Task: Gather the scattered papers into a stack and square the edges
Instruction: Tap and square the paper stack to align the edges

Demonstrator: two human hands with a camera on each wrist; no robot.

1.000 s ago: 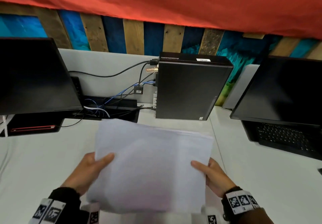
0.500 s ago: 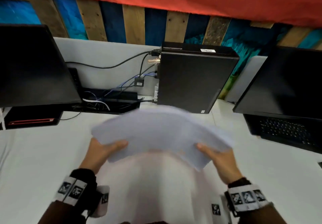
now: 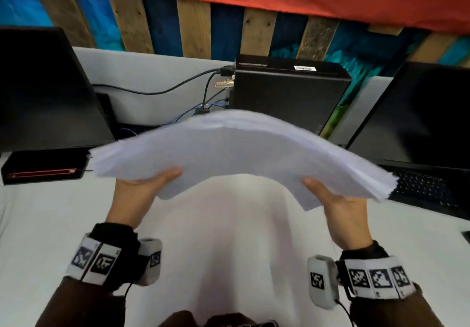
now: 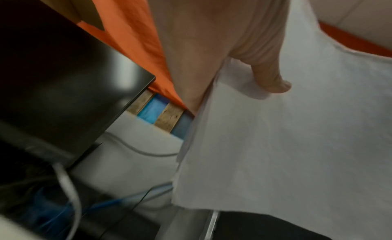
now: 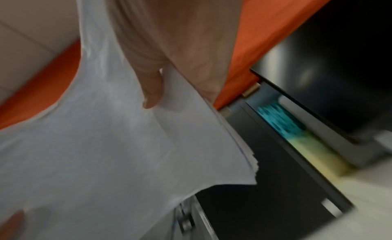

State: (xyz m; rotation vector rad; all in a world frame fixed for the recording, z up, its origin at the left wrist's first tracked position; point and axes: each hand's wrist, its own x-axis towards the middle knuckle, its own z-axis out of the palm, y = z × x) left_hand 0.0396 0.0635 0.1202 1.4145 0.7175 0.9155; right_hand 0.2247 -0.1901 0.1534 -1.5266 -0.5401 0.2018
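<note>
A stack of white papers hangs in the air above the white desk, bowed upward in the middle. My left hand grips its left end, thumb on the near face and fingers hidden behind. My right hand grips the right end the same way, where the sheet edges fan out unevenly. In the left wrist view the thumb presses on the papers. The right wrist view shows the thumb on the papers, with staggered sheet edges at the corner.
A black small computer case stands behind the papers with cables running left. A dark monitor is at the left, another monitor and a keyboard at the right. A black box with a red stripe sits at the left.
The stack was upright and flat facing me a second ago; both hands have tipped it toward level, raised it and bent it into an arch.
</note>
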